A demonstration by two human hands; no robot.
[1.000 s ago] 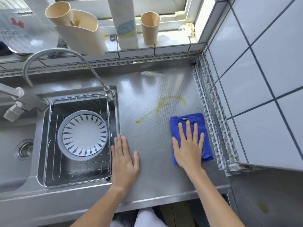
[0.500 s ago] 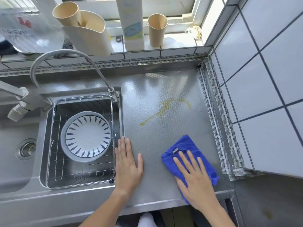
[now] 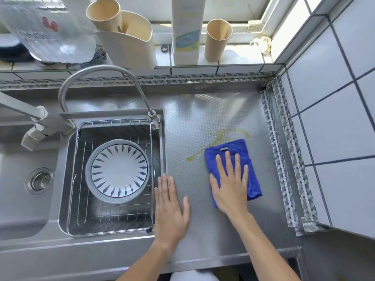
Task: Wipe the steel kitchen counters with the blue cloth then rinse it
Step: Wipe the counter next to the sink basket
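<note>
A folded blue cloth (image 3: pixel 241 153) lies on the textured steel counter (image 3: pixel 203 118) right of the sink. My right hand (image 3: pixel 230 183) presses flat on the cloth, fingers spread and pointing away from me. The cloth's far edge touches a thin yellow streak (image 3: pixel 227 133) that curves across the counter. My left hand (image 3: pixel 171 203) rests flat and empty on the counter beside the sink's edge.
A wire basket (image 3: pixel 81 199) in the sink holds a white plate with blue marks (image 3: pixel 118 171). A curved tap (image 3: pixel 95 74) arches over it; a drain (image 3: pixel 39 180) sits at left. Cups, a carton and a jug (image 3: pixel 129 47) stand on the tiled sill. White wall tiles (image 3: pixel 334 118) close the right.
My right hand has slid the cloth away from me, from the counter's front edge up to the yellow streak, and squared it. My left hand stays put.
</note>
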